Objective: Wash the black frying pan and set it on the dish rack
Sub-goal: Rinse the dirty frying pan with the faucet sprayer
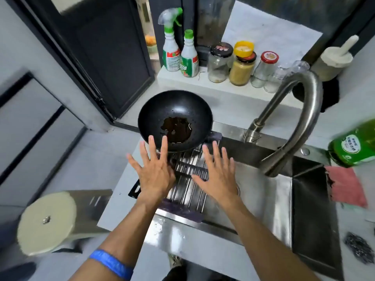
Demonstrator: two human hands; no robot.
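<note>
Black frying pan (175, 118) sat on the far end of the dish rack (190, 179), which spanned the left part of the sink (304, 209). Brown oily residue pooled in its base; droplets on the walls. Its handle (135, 190) showed below my left hand (155, 175). Both hands, left and right (218, 177), were spread flat above the rack, fingers straight, holding nothing. The basin right of the rack lay open beneath the faucet (294, 122).
</note>
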